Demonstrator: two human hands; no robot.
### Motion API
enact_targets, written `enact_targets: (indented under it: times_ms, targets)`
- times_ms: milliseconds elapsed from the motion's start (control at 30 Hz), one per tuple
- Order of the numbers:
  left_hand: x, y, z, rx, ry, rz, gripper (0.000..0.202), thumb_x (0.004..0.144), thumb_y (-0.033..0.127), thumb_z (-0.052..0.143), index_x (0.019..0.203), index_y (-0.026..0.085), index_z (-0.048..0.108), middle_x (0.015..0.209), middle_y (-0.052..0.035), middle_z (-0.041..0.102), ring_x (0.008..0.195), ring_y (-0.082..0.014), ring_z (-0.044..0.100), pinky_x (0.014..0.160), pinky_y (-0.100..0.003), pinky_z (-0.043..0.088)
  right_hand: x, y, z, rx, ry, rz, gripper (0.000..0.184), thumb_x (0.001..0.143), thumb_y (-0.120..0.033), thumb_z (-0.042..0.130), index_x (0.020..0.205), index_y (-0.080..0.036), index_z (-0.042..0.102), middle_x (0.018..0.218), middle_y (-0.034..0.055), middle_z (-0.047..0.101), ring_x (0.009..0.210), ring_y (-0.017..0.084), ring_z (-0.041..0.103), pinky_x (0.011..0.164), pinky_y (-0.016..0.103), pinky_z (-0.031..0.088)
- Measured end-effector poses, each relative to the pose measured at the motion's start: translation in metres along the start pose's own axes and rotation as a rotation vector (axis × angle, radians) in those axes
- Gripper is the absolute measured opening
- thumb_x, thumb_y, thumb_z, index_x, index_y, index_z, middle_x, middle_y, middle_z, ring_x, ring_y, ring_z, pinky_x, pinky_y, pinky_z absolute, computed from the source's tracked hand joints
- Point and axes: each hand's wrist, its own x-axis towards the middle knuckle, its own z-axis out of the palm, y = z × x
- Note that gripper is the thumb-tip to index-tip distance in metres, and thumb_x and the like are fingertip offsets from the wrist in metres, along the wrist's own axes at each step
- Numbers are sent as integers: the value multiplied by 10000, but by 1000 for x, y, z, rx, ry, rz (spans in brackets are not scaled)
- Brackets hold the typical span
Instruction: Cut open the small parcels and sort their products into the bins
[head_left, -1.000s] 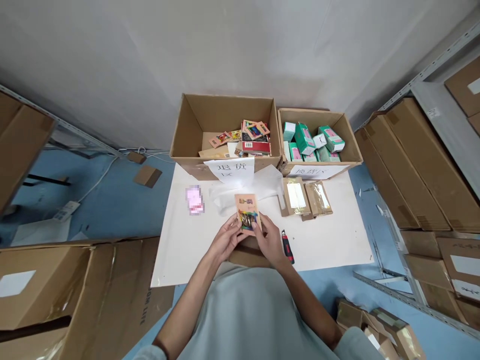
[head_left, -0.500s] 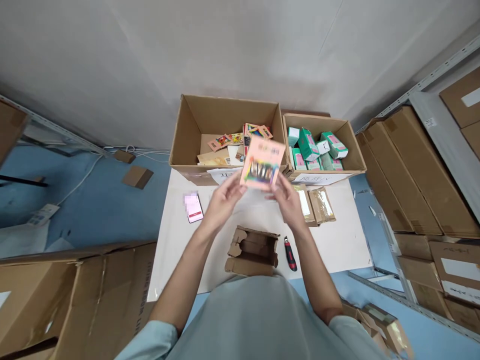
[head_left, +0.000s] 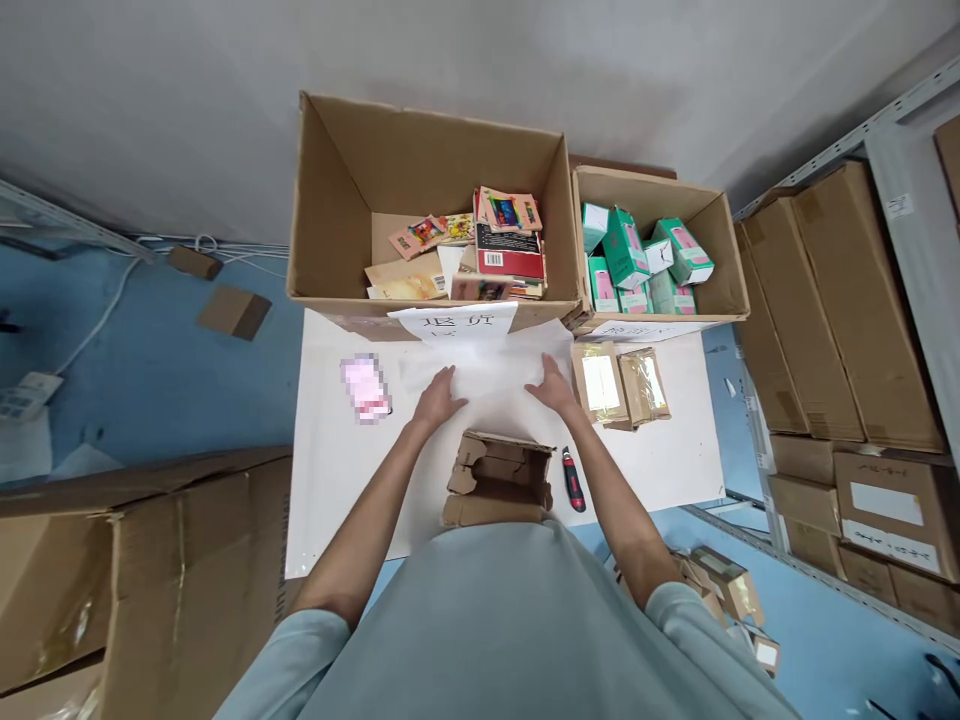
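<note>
My left hand [head_left: 440,400] is low over the table, its thumb apart from the fingers and nothing in it. Opposite it, my right hand [head_left: 553,387] is likewise open, fingers stretched forward. Between them lies a pale, see-through plastic sheet or bag [head_left: 487,378]; whether the fingertips touch it I cannot tell. Nearer my body stands an opened small cardboard box [head_left: 506,468], with a black-and-red box cutter [head_left: 574,482] to its right. Beyond my hands, a large carton [head_left: 427,140] contains pink cards [head_left: 418,237], books [head_left: 510,255] and a pink packet [head_left: 481,288] near its front wall.
A smaller carton [head_left: 709,240] of green boxes [head_left: 626,248] adjoins the large one. Two wrapped brown parcels [head_left: 601,385] lie right of my right hand. A phone [head_left: 366,388] lies on the left. Cartons stand on shelving [head_left: 885,225] at right and on the left floor.
The pink packet has left my hands and now lies in the large carton. Both hands have come down and back to the table, open. The view has shifted slightly.
</note>
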Motion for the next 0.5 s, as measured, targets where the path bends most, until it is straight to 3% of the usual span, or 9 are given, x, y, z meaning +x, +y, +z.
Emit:
enact_targets:
  times_ms: [67,133,200,333,400,500]
  targets:
    - [-3,-11,14,155,-57,-11,877,933,253,787,1741,151,459,1724,-265,556,1333,-389,751,1177,-495,588,2,6,15,-147,-133,4,999,1035,-259,735,1859,-95,193,1783,287,493,1585,351,589,1320,492,473]
    - [-11,-19,23,206,-71,-23,780,970,226,701,1717,138,492,1590,-264,665,1354,-415,738,1133,-511,602,0,10,29,-226,-230,15,973,1061,-246,703,1862,-91,172,1627,278,659,1508,360,647,1243,475,528]
    - [-21,-24,28,222,-72,-30,648,996,224,640,1636,140,589,1424,-243,762,1300,-420,761,1096,-522,614,-6,13,43,-236,-250,22,874,1057,-206,694,1829,-86,301,1515,268,738,1437,357,691,1189,441,549]
    - [-34,-27,28,217,-44,14,386,980,217,609,1317,210,797,1305,-175,811,1244,-390,777,1062,-479,621,-16,21,55,-201,-214,22,567,1038,-124,646,1606,-126,646,1408,224,797,1355,329,729,1134,399,556]
    - [-36,-22,21,201,-8,48,340,986,239,594,1235,212,824,1263,-162,808,1195,-379,784,1041,-467,622,-19,25,51,-157,-187,8,381,1015,-112,654,1364,-165,795,1331,178,828,1299,310,750,1108,382,564]
    - [-38,-6,3,161,81,114,344,1016,314,586,1247,215,821,1212,-137,788,1098,-339,783,1018,-443,622,-21,27,35,-39,-115,-52,204,996,-162,692,1136,-175,841,1208,143,845,1177,293,783,1074,385,593]
